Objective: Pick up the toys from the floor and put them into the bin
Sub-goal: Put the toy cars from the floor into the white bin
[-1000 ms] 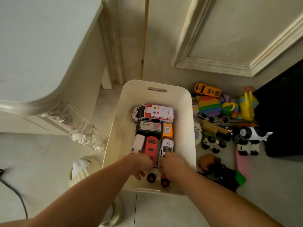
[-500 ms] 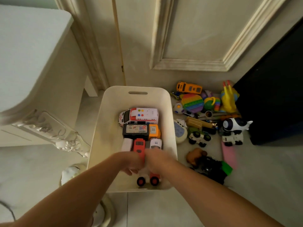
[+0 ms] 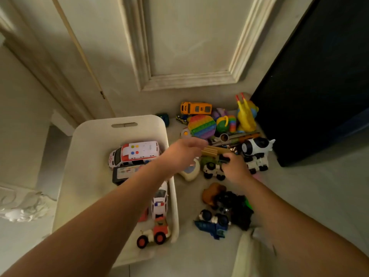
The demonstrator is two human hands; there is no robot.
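the white bin (image 3: 83,148) stands on the floor (image 3: 289,182) at the left of the scene, and everything else sits relative to it. inside it, toward the far end, lies a white ambulance (image 3: 134,154) with coloured buttons on its roof; just nearer than that is a black box-shaped toy (image 3: 121,173), partly hidden by the left forearm. along the bin's right wall lies a white police car (image 3: 159,202), and at the near end a small red-wheeled tractor (image 3: 153,235). the left hand (image 3: 183,151) reaches out over the bin's right rim, its fingers closed loosely near a tan ribbed piece (image 3: 211,151) of a toy; whether it actually grips it cannot be told through the blur. just right of the bin, a cream round toy (image 3: 190,172) lies on the floor. further right, the right hand (image 3: 234,166) is curled down onto a green truck with black-and-white wheels (image 3: 212,169), fingers on its dark upper part. beyond the hands, right of the bin's far corner, are an orange bus (image 3: 196,108), a rainbow pop pad (image 3: 202,126), and a yellow toy (image 3: 246,116). a black-and-white robot dog (image 3: 256,151) stands just right of the right hand. nearer, right of the bin's near half, lie a brown toy (image 3: 211,193), a black toy car (image 3: 235,204) and a blue truck (image 3: 213,224).
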